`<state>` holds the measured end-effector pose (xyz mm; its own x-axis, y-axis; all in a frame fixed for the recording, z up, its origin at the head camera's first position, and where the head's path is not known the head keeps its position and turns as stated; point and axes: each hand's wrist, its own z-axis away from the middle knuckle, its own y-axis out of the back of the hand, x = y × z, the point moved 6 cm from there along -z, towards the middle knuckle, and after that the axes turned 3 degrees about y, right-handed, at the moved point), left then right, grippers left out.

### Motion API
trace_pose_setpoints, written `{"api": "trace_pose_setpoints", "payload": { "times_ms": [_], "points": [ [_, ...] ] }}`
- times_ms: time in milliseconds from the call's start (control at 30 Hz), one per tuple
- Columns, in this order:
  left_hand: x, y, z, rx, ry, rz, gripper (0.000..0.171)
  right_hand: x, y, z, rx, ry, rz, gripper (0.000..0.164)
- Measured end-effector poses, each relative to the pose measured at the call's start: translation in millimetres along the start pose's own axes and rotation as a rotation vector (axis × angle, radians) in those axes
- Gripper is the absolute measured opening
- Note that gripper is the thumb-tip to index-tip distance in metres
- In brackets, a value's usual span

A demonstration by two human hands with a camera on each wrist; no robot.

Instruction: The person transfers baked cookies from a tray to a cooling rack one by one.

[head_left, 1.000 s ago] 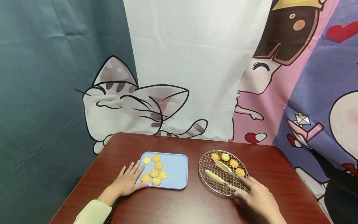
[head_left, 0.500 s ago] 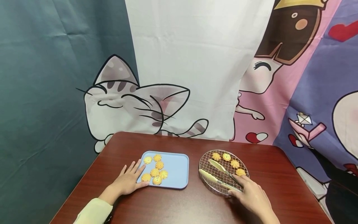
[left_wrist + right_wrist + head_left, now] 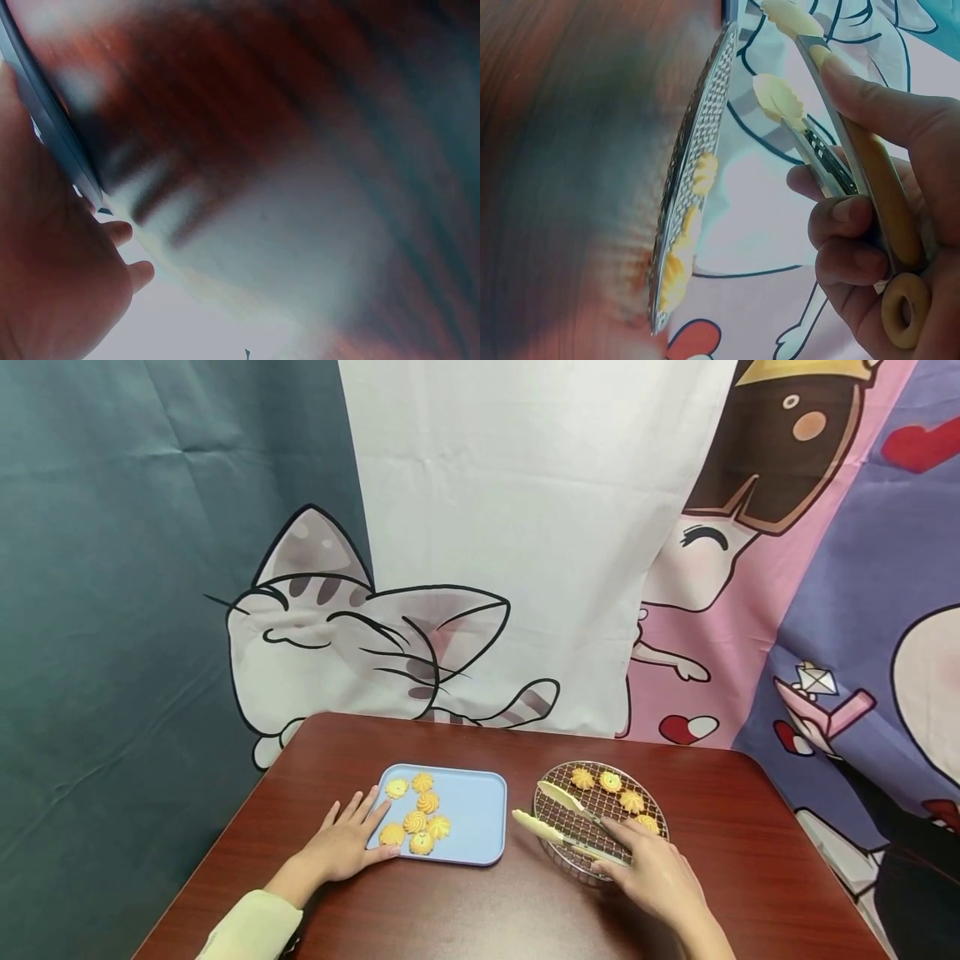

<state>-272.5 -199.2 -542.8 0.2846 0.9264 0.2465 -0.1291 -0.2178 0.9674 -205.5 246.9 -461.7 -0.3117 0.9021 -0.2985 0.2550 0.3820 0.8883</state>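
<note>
My left hand (image 3: 340, 847) rests with spread fingers at the left edge of a blue tray (image 3: 480, 818), fingertips and thumb on its rim. Several piped butter cookies (image 3: 416, 822) lie on the tray's left half. In my right hand (image 3: 656, 868) I grip a pair of tongs (image 3: 870, 165) with cream-coloured tips; the fingers curl round the handles in the right wrist view. The tongs' two tips stand apart with nothing between them, over the left side of a round wire rack (image 3: 551, 777). Several cookies (image 3: 632, 802) lie along the rack's far and right side.
Both the tray and the rack stand on a dark red wooden table (image 3: 450, 910), with a gap of bare wood between them. Behind the table hangs a cloth backdrop (image 3: 525, 527) with cartoon figures.
My right hand has moved left with the tongs, whose tips have gone from over the rack's middle to its left rim. The left hand and cookies stay in place.
</note>
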Motion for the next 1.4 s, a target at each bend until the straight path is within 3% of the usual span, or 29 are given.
{"api": "trace_pose_setpoints", "payload": {
  "times_ms": [300,767,1400],
  "points": [
    [-0.7,1.4,-0.4,-0.007,0.009,-0.005,0.092,-15,-7,-8,-0.016,0.025,-0.002,0.061],
    [-0.1,-0.6,0.1,-0.014,0.013,0.004,0.09,-29,-21,-17,-0.082,-0.003,-0.048,0.063],
    [-1.6,0.0,-1.2,-0.023,0.025,-0.015,0.093,-53,-38,-26,-0.075,0.072,-0.066,0.063]
  ]
}}
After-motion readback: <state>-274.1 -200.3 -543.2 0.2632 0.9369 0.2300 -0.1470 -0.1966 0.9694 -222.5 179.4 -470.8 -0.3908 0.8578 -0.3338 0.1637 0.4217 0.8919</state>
